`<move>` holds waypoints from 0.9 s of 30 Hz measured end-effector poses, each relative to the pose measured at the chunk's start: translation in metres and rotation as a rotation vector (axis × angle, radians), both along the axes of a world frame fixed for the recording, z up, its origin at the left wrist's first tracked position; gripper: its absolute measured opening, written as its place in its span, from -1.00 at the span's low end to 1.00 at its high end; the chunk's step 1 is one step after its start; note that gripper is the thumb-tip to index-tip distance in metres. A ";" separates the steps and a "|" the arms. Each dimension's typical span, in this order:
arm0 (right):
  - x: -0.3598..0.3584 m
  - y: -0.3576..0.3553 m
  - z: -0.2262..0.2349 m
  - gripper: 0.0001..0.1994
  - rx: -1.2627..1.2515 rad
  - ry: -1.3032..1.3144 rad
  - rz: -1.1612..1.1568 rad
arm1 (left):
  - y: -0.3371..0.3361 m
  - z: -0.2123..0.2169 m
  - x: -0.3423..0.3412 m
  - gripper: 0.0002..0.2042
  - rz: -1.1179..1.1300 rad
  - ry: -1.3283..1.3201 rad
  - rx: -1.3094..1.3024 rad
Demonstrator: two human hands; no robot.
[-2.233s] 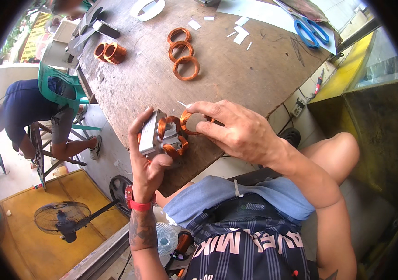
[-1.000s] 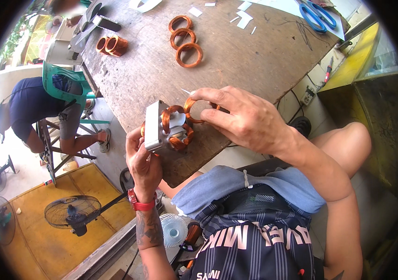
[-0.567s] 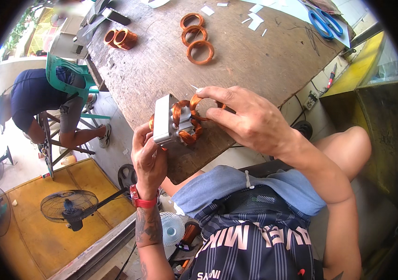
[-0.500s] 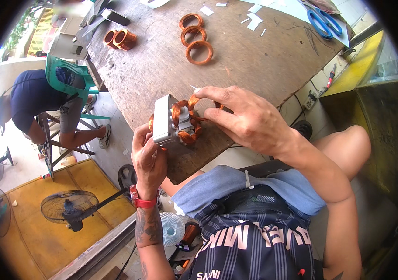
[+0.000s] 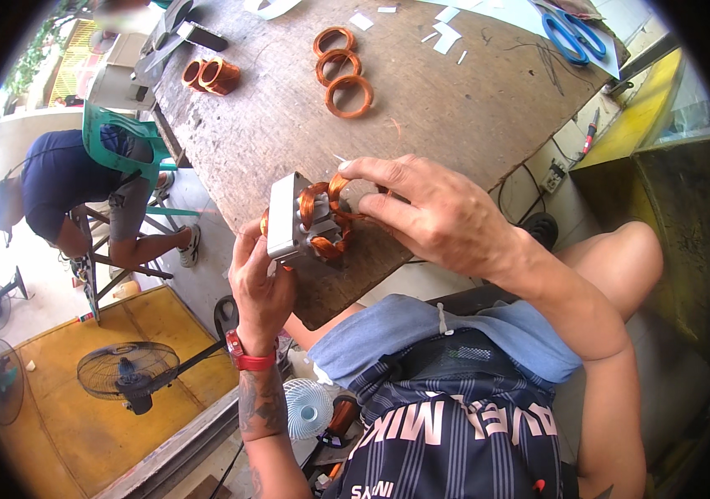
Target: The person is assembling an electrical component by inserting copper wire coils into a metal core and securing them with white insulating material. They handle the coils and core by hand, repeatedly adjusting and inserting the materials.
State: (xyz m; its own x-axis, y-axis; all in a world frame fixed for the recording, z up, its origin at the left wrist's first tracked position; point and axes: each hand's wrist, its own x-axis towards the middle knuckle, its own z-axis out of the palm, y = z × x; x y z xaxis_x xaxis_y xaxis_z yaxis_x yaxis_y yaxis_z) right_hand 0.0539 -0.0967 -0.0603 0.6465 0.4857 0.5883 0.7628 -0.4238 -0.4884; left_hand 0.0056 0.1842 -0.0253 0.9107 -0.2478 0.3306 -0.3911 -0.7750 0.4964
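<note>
A motor stator [image 5: 286,218] with a squarish grey metal core and copper windings stands tilted at the table's near edge. My left hand [image 5: 259,270] grips its left side and underside, fingers partly hidden behind it. On the stator's right side, my right hand [image 5: 434,204] is closed on a copper wire coil [image 5: 339,190], thumb and index finger pinching it where it meets the core. A thin white sliver [image 5: 341,158] sticks out by the right index fingertip; what it belongs to is unclear. Other copper windings [image 5: 327,247] bulge from the core's slots.
On the wooden table [image 5: 455,116] lie three copper rings [image 5: 348,96] in a row, a bundled pair of coils [image 5: 220,76], white paper scraps [image 5: 446,37] and blue-handled scissors [image 5: 573,38]. A person [image 5: 64,179] sits bent over at the left, beyond a standing fan [image 5: 128,371].
The stator and both hands have shifted slightly left in the picture, and the view has moved a little. Both hands keep their hold.
</note>
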 end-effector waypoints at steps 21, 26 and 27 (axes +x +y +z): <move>0.005 0.008 -0.001 -0.74 0.008 -0.163 0.089 | -0.009 0.043 0.016 -0.65 0.188 0.529 -0.265; -0.001 0.004 0.002 -0.74 -0.071 -0.190 0.036 | -0.006 0.028 0.016 -0.63 0.111 0.293 -0.146; -0.003 0.004 0.004 -0.75 -0.093 -0.172 0.014 | -0.005 0.025 0.016 -0.62 0.076 0.225 -0.141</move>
